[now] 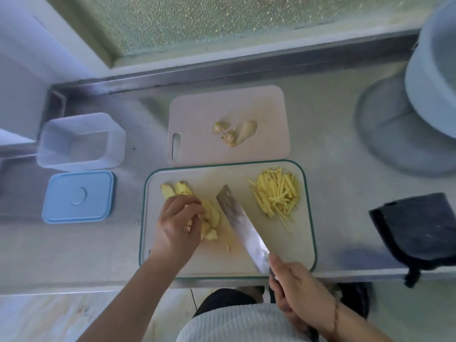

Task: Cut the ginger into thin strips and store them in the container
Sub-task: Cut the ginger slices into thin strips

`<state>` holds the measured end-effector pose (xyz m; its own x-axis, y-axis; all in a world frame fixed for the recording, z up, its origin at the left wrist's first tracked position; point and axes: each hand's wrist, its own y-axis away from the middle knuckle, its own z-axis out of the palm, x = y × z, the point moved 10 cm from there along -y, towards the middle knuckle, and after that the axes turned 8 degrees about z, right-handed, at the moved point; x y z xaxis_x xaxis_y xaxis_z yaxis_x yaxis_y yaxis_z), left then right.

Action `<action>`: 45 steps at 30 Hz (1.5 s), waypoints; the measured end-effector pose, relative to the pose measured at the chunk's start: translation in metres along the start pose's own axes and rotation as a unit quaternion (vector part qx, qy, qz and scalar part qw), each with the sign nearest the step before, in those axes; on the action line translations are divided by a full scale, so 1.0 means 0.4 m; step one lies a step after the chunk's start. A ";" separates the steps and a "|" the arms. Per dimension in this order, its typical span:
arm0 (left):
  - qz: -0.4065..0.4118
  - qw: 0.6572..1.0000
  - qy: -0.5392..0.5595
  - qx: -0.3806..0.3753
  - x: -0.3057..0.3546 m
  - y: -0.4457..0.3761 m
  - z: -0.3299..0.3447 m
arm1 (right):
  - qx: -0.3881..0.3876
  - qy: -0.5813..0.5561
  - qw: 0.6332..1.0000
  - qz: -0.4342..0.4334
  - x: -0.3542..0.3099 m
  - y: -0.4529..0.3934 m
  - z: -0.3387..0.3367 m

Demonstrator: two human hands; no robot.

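On the green-rimmed cutting board (pixel 271 250) my left hand (pixel 179 224) holds a stack of yellow ginger slices (pixel 212 218) with curled fingertips. More slices (pixel 176 190) lie just beyond that hand. My right hand (pixel 296 290) grips the handle of a large knife (pixel 240 225); its blade lies against the right side of the stack. A pile of thin ginger strips (pixel 277 193) sits at the board's far right. The clear container (pixel 81 141) stands open at the left, its blue lid (pixel 77 197) lying in front of it.
A pink cutting board (pixel 197 114) behind holds unpeeled ginger pieces (pixel 234 134). A pale blue basin (pixel 434 77) stands at the far right, and a dark cloth (pixel 414 233) hangs over the counter's front edge. A metal ledge and frosted window run along the back.
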<state>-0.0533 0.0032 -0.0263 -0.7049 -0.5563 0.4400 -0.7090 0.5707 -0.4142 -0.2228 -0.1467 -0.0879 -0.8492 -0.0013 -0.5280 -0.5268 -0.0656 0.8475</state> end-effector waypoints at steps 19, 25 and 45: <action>-0.028 0.869 -0.176 -0.462 0.013 -0.125 0.143 | 0.033 0.003 0.999 0.015 -0.086 0.025 -0.172; -0.221 0.932 0.082 -0.276 -0.032 -0.116 0.071 | 0.048 0.002 0.998 0.028 -0.091 0.036 -0.153; 0.010 0.917 -0.038 -0.396 -0.088 -0.086 0.102 | 0.159 -0.043 0.984 0.074 -0.066 0.050 -0.054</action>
<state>-0.0048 -0.0216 -0.0601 -0.7385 -0.5646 0.3686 -0.4799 0.8241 0.3008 -0.2101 -0.1695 -0.0582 -0.9102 0.0973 -0.4025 -0.3700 0.2450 0.8961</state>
